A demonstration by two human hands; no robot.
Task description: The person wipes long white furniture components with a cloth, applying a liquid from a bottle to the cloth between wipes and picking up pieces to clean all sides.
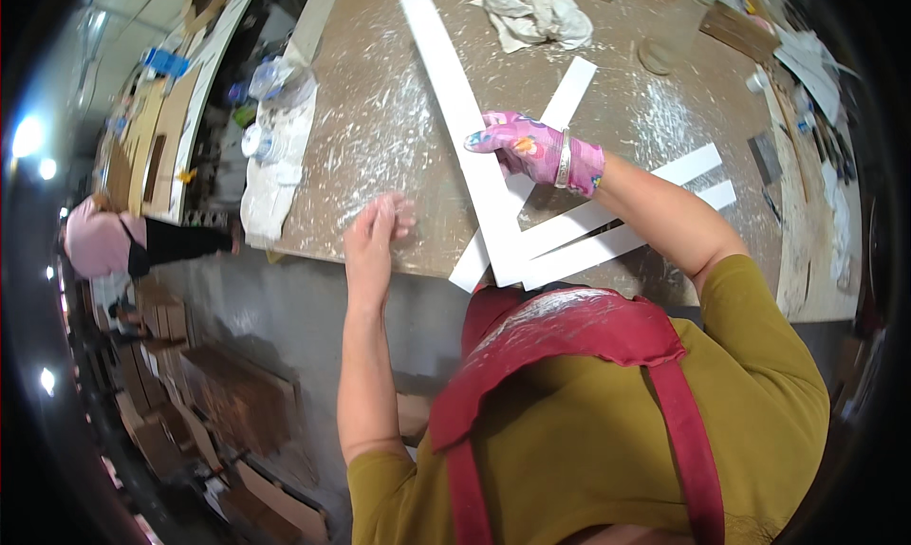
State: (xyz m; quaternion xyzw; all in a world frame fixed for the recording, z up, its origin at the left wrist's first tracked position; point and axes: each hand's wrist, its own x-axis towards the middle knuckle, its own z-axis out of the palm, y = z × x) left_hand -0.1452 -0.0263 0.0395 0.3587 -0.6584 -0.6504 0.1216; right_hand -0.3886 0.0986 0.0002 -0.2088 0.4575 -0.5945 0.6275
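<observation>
My right hand, in a pink flowered glove, grips a long white flat strip near its middle. The strip slants from the far side of the table down to the front edge by my apron. Under it, another white strip crosses the other way, partly hidden by the glove. Two more white strips run out to the right beneath my right forearm. My bare left hand hovers at the table's front edge, left of the strips, slightly blurred. Its fingers are loosely bent and apart, with nothing visible in them.
The brown worktable is smeared with white. A crumpled cloth and a clear bottle lie toward the back. Plastic bottles stand on a cloth at the left edge. A person in pink and cardboard boxes are farther left.
</observation>
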